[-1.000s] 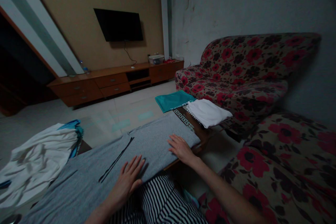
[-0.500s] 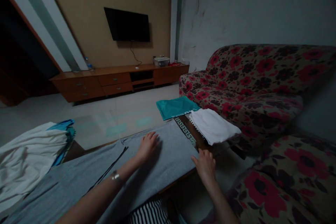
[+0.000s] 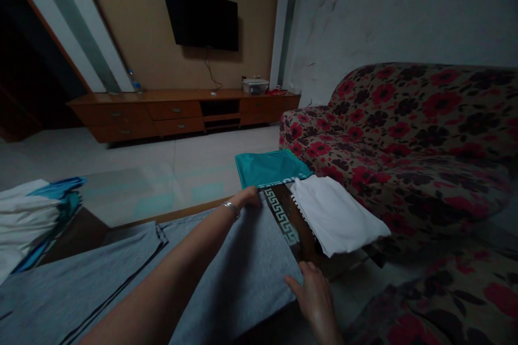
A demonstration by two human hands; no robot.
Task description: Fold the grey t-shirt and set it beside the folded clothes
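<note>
Nearest the camera, the right hand [image 3: 314, 296] pinches the near end-corner of the grey garment [image 3: 238, 275] spread lengthwise leftward across the table [image 3: 301, 237], while the left hand [image 3: 250, 197], farther out, grips the far corner beside the teal cloth [image 3: 269, 167].

Low dark wooden table [image 3: 301, 237] with a Greek-key patterned border strip, standing on pale tiled floor [image 3: 162, 167]. Directly on it: large grey cloth garment with dark stripes [image 3: 226, 275] spread flat over most of the top, folded white cloth [image 3: 335, 215] at the right end, folded teal cloth [image 3: 269, 167] at the far corner. Heap of white and blue clothes [image 3: 28, 221] at the left end.
</note>
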